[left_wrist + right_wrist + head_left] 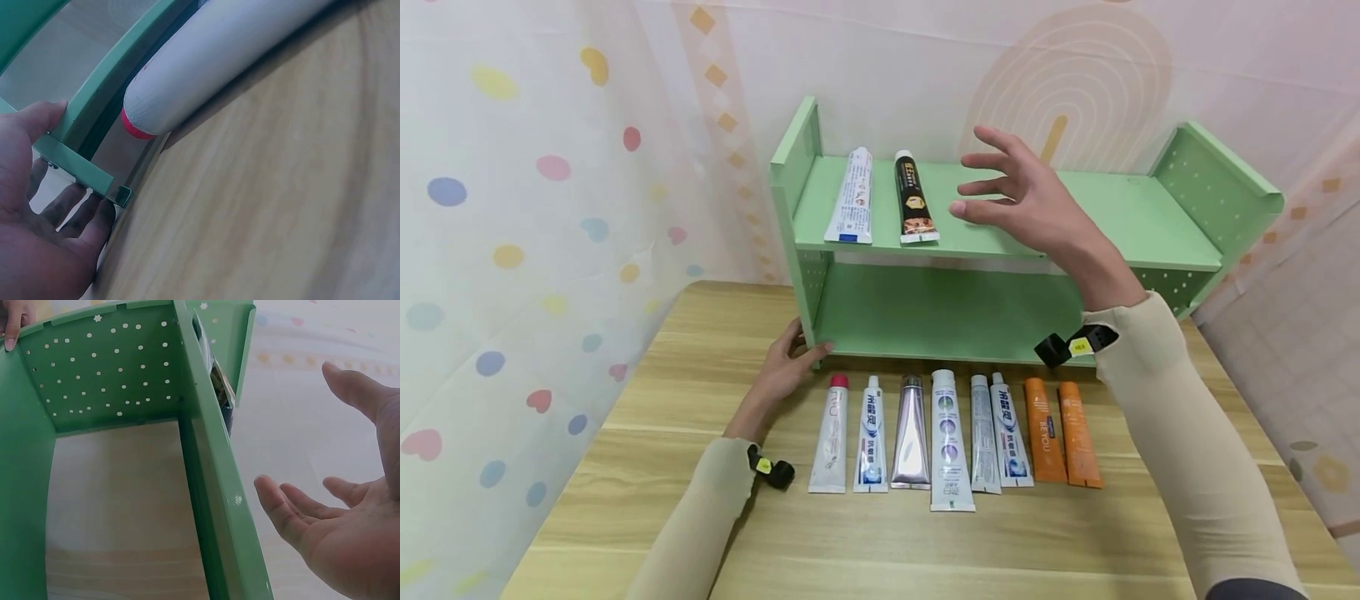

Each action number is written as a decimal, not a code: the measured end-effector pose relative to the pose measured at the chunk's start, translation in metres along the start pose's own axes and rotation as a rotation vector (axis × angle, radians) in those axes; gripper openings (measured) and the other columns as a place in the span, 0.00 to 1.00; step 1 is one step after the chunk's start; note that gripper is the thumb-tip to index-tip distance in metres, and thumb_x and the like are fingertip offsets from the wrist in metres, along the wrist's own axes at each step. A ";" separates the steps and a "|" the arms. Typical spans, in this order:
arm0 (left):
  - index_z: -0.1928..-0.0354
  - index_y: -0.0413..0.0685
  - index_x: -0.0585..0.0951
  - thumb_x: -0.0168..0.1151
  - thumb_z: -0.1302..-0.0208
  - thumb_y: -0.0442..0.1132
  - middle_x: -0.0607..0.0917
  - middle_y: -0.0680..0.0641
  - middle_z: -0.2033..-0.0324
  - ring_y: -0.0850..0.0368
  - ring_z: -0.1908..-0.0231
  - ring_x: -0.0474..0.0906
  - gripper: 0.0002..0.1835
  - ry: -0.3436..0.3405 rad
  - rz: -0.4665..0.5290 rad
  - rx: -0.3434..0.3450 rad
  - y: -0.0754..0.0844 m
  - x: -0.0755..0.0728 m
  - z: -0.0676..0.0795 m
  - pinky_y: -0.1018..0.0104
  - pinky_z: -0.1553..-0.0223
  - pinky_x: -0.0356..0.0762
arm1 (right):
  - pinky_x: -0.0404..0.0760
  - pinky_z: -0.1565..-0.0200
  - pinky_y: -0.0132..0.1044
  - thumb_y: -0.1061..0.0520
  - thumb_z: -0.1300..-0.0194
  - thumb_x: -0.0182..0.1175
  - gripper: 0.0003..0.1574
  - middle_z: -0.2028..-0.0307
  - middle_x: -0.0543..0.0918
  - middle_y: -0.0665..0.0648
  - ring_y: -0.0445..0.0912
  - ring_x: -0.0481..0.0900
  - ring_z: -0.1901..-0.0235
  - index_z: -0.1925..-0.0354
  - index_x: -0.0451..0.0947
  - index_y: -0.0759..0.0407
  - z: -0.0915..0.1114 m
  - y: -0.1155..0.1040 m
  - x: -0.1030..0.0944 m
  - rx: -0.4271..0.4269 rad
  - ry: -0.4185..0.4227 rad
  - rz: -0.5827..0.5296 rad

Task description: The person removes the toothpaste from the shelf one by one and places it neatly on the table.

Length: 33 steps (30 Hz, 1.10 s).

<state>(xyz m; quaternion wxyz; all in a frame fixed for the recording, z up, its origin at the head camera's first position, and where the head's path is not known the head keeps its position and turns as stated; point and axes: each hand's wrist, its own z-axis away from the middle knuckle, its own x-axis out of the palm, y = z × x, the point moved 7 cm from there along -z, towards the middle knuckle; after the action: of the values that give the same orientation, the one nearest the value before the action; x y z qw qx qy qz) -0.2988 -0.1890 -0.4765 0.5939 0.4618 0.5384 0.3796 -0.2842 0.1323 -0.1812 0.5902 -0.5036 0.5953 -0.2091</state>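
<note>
My right hand (1026, 187) hovers over the upper board of a green two-tier shelf (1138, 212), fingers spread and holding nothing. To its left on that board lie a black tube (913, 196) and a white tube (853, 200), caps toward the back. At the shelf's lower left front corner, my left hand (781, 367) grips the side panel. Its thumb lies on one face of the green panel (78, 165) and the fingers wrap behind, as the left wrist view shows. The right wrist view also has the right hand (350, 519) empty beside the upper board.
Along the shelf's front, several tubes lie in a row on the wooden table (880, 550): a red-capped white tube (831, 442), a silver tube (912, 437), a large white tube (950, 450) and two orange tubes (1047, 433) among them. A patterned curtain (587, 167) hangs behind.
</note>
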 end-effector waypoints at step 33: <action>0.18 0.63 0.52 0.66 0.30 0.48 0.66 0.33 0.26 0.33 0.26 0.63 0.45 -0.012 0.057 0.016 0.000 -0.002 0.001 0.36 0.29 0.69 | 0.85 0.40 0.40 0.46 0.35 0.71 0.61 0.25 0.68 0.57 0.48 0.79 0.36 0.17 0.46 0.49 -0.070 0.015 0.025 0.393 -0.180 -0.038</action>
<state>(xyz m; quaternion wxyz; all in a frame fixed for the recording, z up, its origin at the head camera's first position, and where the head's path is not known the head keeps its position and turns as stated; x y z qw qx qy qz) -0.2978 -0.1908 -0.4762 0.5822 0.4842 0.5244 0.3894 -0.3485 0.0927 -0.1914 0.7237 -0.4066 0.4784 -0.2865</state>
